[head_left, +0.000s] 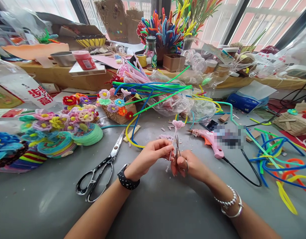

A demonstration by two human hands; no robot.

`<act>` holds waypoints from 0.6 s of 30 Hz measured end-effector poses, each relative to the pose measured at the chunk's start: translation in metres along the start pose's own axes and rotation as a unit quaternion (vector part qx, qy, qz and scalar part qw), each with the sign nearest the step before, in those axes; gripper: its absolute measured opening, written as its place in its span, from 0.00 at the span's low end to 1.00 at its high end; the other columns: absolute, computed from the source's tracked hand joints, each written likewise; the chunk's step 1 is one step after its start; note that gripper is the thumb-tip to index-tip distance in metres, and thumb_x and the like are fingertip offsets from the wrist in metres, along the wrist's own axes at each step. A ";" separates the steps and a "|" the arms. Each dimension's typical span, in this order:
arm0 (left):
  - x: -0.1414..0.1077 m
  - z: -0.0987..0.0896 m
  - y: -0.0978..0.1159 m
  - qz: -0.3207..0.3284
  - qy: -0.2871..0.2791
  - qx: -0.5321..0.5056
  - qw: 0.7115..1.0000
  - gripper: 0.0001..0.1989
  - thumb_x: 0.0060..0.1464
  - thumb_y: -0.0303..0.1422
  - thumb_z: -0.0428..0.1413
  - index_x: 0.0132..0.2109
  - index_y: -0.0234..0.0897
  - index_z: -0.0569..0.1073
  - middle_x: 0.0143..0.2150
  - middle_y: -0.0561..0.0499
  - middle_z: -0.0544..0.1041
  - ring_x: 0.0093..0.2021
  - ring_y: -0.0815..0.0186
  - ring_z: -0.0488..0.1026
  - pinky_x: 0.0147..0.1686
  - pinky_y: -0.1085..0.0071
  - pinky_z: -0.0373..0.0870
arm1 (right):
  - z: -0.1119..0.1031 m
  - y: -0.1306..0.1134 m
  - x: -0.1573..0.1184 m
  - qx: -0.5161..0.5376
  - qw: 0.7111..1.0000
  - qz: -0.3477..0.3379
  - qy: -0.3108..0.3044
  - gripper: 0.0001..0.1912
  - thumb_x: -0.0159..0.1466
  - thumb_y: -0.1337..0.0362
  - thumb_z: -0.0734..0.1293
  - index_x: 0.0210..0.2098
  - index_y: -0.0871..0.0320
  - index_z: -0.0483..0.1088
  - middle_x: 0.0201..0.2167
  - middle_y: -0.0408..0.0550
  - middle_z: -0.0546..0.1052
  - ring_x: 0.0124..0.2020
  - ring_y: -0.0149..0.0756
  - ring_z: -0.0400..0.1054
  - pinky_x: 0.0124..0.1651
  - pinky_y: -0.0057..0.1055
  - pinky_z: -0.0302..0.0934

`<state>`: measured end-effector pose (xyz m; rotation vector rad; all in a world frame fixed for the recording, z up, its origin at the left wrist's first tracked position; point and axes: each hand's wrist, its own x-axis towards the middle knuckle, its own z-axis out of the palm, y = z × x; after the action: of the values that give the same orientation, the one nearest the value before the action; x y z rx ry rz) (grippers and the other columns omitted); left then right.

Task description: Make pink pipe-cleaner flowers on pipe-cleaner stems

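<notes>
My left hand (155, 154), with a dotted black watch band on the wrist, pinches a thin pale pink stem. A small pink flower (178, 124) stands upright at the stem's top, just above my fingers. My right hand (185, 163) is closed on a small pair of scissors (177, 149), whose blades point up beside the stem, below the flower. Both hands are close together over the grey table (153, 212). The scissor handles are mostly hidden by my right fingers. Small pink scraps (165, 136) lie behind my hands.
Large black-handled scissors (94, 179) lie left of my hands. A pink glue gun (212, 141) with a black cable is at the right, before loose coloured pipe cleaners (279, 159). Fuzzy flowers (58, 122) fill the left side. Bundled green stems (153, 87) lie behind.
</notes>
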<state>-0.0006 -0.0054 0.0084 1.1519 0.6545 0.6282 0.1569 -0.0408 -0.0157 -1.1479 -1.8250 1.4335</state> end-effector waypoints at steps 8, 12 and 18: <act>0.000 0.001 0.000 0.005 -0.002 0.007 1.000 0.09 0.49 0.35 0.52 0.29 0.32 0.67 0.26 0.53 0.68 0.28 0.72 0.64 0.32 0.74 0.61 | -0.001 -0.005 0.000 -0.041 0.999 -0.002 -0.004 0.38 0.51 0.35 0.48 0.12 0.62 0.67 0.10 0.44 0.65 0.15 0.27 0.59 0.21 0.24 0.53; 0.000 0.001 0.000 0.000 0.001 0.015 1.000 0.10 0.50 0.36 0.52 0.29 0.33 0.66 0.27 0.52 0.68 0.28 0.72 0.64 0.32 0.74 0.62 | 0.001 -0.004 0.000 -0.027 1.000 0.015 0.008 0.37 0.53 0.36 0.49 0.11 0.62 0.65 0.09 0.43 0.64 0.13 0.25 0.58 0.20 0.23 0.53; 0.000 0.001 -0.001 0.004 -0.017 0.018 1.000 0.09 0.50 0.36 0.51 0.30 0.33 0.65 0.27 0.53 0.68 0.28 0.72 0.65 0.32 0.74 0.62 | 0.001 -0.002 0.000 -0.032 0.999 0.024 0.025 0.36 0.52 0.37 0.52 0.08 0.62 0.63 0.07 0.42 0.62 0.12 0.24 0.57 0.20 0.22 0.52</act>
<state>-0.0005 -0.0063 0.0079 1.1961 0.6348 0.6055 0.1554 -0.0412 -0.0145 -1.2569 -1.8308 1.3697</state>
